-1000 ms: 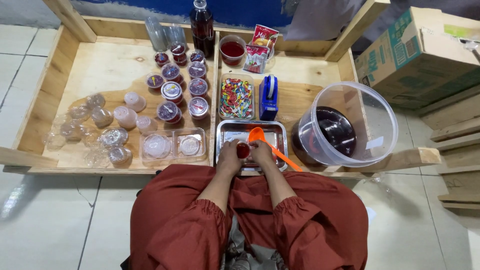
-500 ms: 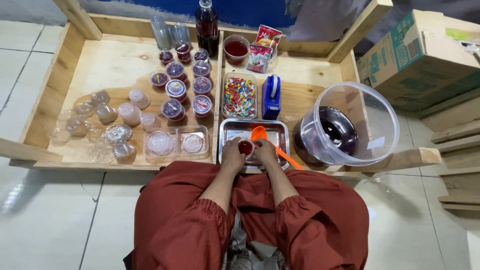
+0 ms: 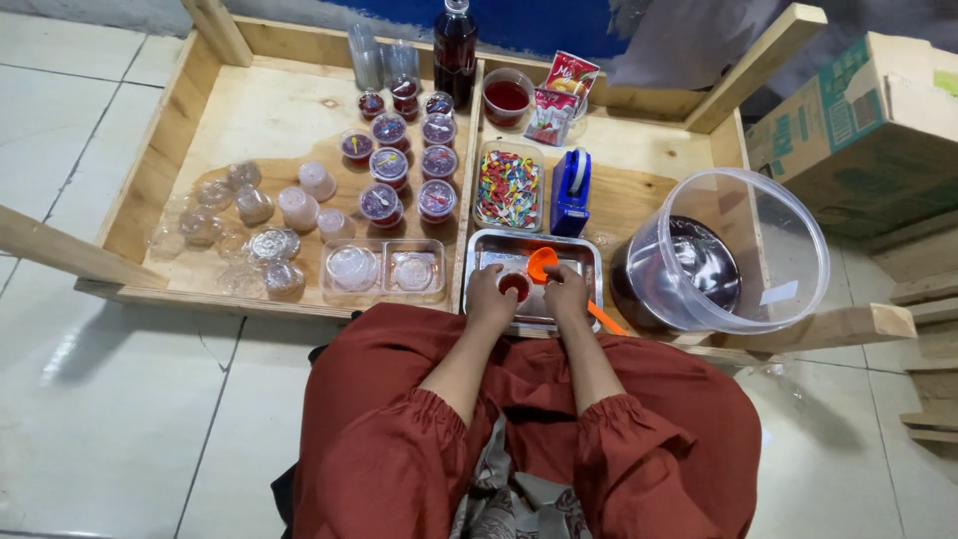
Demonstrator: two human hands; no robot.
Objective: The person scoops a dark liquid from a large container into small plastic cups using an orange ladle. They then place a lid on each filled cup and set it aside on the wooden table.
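Note:
My left hand (image 3: pixel 490 296) grips a small clear cup of dark red liquid (image 3: pixel 515 286) over the metal tray (image 3: pixel 582 251). My right hand (image 3: pixel 567 296) holds an orange ladle (image 3: pixel 542 263), its bowl just above the cup and its handle sticking out to the right past my wrist. Both hands are close together at the tray's near half. To the right stands a large clear bucket (image 3: pixel 788 235) with dark liquid at its bottom.
Several filled, lidded cups (image 3: pixel 399 170) stand in the wooden tray (image 3: pixel 249 110); empty cups (image 3: pixel 249 215) lie to their left. A clear box of lids (image 3: pixel 384 270), a box of coloured spoons (image 3: pixel 508 188), a blue tape dispenser (image 3: pixel 571 193), a dark bottle (image 3: pixel 454 42) and a cardboard box (image 3: pixel 858 120) are around.
The view has shifted slightly. My hands stay at the metal tray with the cup and ladle; no clear movement otherwise.

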